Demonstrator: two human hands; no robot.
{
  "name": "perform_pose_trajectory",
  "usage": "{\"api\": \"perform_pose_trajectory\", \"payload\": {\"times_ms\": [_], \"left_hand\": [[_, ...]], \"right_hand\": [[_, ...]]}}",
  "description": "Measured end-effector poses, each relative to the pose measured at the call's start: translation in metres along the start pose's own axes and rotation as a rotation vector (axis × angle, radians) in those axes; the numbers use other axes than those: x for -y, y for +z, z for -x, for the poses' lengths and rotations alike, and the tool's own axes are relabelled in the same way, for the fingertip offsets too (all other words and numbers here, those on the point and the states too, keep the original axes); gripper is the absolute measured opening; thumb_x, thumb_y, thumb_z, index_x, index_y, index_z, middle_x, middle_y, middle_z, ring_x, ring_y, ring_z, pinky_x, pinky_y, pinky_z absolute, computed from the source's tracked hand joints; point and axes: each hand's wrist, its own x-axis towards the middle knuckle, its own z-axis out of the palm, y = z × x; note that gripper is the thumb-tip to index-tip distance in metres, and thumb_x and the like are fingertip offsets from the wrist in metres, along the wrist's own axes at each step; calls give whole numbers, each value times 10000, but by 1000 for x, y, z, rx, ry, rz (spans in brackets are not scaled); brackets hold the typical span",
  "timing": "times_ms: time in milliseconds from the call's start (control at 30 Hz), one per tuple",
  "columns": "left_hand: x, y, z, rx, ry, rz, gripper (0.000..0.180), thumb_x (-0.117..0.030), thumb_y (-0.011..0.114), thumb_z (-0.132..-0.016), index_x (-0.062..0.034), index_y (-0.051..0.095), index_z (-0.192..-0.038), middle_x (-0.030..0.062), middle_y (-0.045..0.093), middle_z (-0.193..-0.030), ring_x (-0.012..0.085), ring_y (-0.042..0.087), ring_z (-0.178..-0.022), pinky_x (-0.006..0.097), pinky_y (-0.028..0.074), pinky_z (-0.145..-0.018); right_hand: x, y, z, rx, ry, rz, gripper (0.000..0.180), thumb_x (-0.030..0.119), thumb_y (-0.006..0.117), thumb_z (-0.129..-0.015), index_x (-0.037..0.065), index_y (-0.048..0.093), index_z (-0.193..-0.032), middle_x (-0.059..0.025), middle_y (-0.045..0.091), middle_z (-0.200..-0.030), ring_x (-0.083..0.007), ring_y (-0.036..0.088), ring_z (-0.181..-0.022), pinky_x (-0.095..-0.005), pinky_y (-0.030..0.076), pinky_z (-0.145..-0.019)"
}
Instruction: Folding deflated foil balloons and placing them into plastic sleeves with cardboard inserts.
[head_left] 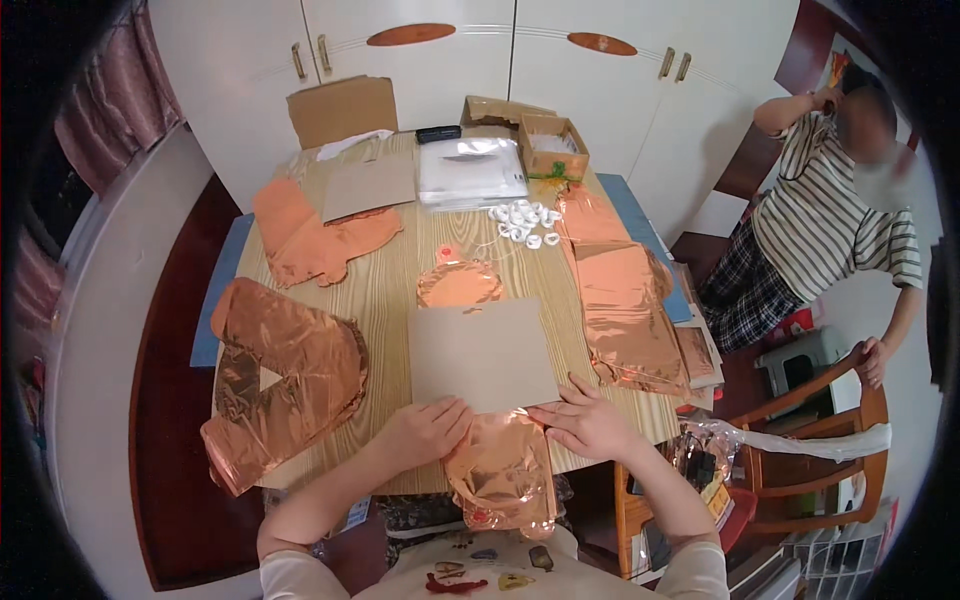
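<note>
At the near edge of the table (385,325), the left hand (437,431) and right hand (588,421) touch the cardboard (483,355) above coppery foil (500,456); whether either grips cannot be told.

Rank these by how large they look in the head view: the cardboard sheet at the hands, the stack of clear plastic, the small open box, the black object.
1. Cardboard sheet (nearest the camera, which enlarges it)
2. Clear plastic stack
3. Small open box
4. Black object
</note>
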Motion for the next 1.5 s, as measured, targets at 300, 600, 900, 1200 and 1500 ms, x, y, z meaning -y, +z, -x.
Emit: {"api": "perform_pose_trajectory", "payload": {"times_ms": [300, 600, 900, 1200, 1500], "left_hand": [[3, -27, 14, 66, -214, 325, 300, -187, 615, -859, -45, 623, -1123, 98, 617, -1223, 257, 567, -1182, 389, 467, -980], [-2, -31, 34, 367, -281, 318, 542, -455, 535, -917, -85, 533, -1314, 122, 470, -1420, 302, 401, -1343, 469, 283, -1122], [-2, -38, 38, 411, -288, 377, 839, -657, 638, -749, -88, 498, -1350, 118, 425, -1456, 304, 365, -1368, 506, 254, -1129], [-11, -30, 36, 413, -300, 360, 780, -682, 544, -806, -200, 454, -1412, 114, 382, -1484, 392, 290, -1392, 557, 214, -1130], [-9, -27, 34, 472, -243, 313, 710, -692, 504, -825, -338, 417, -1434, 94, 354, -1504, 449, 262, -1388, 628, 195, -1104]], "right_hand": [[11, 6, 31, -139, 30, -247, 426, 261, 571, -906, 112, 559, -1305, -88, 562, -1337, -236, 509, -1237, -469, 341, -1094], [21, -23, 13, -40, -11, -101, 955, 574, 755, -650, 85, 432, -1404, -141, 406, -1467, -328, 360, -1370, -499, 268, -1129], [18, -3, 17, 43, -8, -35, 1011, 566, 766, -613, 93, 397, -1425, -90, 384, -1490, -305, 307, -1405, -543, 188, -1155], [63, 24, 62, -378, -355, 270, 222, 209, 649, -797, 210, 614, -1016, 27, 586, -1141, -142, 560, -1058, -343, 433, -967], [81, 42, 71, -522, -305, 239, 95, 148, 623, -811, 175, 641, -901, 24, 636, -1004, -126, 605, -933, -285, 461, -807]]}}
